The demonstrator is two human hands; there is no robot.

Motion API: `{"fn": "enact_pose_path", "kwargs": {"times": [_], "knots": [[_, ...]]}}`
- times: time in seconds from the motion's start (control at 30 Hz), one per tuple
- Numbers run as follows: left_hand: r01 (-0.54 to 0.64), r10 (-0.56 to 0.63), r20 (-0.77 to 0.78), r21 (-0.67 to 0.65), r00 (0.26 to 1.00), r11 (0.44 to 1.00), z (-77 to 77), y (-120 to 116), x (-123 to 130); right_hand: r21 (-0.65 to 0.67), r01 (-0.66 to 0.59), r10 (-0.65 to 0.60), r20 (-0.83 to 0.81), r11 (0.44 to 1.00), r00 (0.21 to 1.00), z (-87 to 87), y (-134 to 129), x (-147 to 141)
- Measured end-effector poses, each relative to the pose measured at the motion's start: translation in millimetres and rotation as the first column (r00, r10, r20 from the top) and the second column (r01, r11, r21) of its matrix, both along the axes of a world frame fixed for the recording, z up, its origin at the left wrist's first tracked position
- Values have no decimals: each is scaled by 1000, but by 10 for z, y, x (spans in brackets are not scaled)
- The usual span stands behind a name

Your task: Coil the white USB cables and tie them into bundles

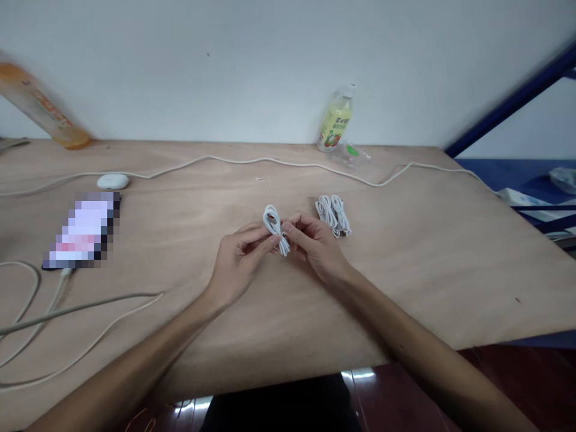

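Just left of the paired cable bundles (341,216), the nearly closed left hand (236,259) pinches a coiled white cable (275,228) — the right hand (320,245), closed likewise, pinching its waist — and a slackened grip could let its loops fan apart.

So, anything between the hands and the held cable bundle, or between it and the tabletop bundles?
Nothing visible separates left hand or right hand from the held cable bundle. In this view, the right hand lies between it and the tabletop bundles.

smooth plastic cable (276,230), matt wooden tabletop (279,324)
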State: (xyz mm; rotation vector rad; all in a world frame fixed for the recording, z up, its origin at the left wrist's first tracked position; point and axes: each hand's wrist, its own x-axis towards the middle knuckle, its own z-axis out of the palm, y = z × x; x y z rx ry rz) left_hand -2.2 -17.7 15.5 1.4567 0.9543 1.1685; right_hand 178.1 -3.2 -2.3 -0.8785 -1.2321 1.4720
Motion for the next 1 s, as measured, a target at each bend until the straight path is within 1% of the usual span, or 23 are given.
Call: {"fn": "enact_pose_path", "kwargs": {"times": [0.13, 0.3, 0.4, 0.47, 0.6, 0.73, 0.87, 0.93, 1.0], "knots": [[0, 1, -23, 39, 1000, 999, -26, -5, -8, -47, -5, 5, 4, 999, 1000, -30, -16, -6], [8, -7, -31, 48, 999, 999, -34, 5, 1, -118, -8, 5, -27, 993, 1000, -30, -29, -32], [23, -22, -7, 45, 1000, 999, -23, 13, 4, -152, -19, 11, -53, 988, 999, -21, -40, -41], [49, -49, 24, 25, 998, 998, -19, 16, 1, -195, -27, 12, -75, 980, 997, -13, -50, -44], [109, -105, 71, -62, 992, 992, -49, 19, -13, -304, -41, 0, -133, 952, 991, 4, -63, -52], [179, -152, 180, -147, 972, 973, -110, 32, -4, -359, -80, 3, -211, 930, 977, 32, -54, -59], [283, -195, 347, -221, 917, 934, -103, 43, 37, -384, -113, 17, -243, 916, 970, 41, -20, -45], [322, -206, 409, -238, 889, 916, -79, 41, 52, -371, -106, 13, -243, 923, 970, 26, 1, -39], [337, -203, 438, -256, 876, 906, -59, 35, 58, -340, -73, -15, -249, 938, 968, 5, 16, -36]]}}
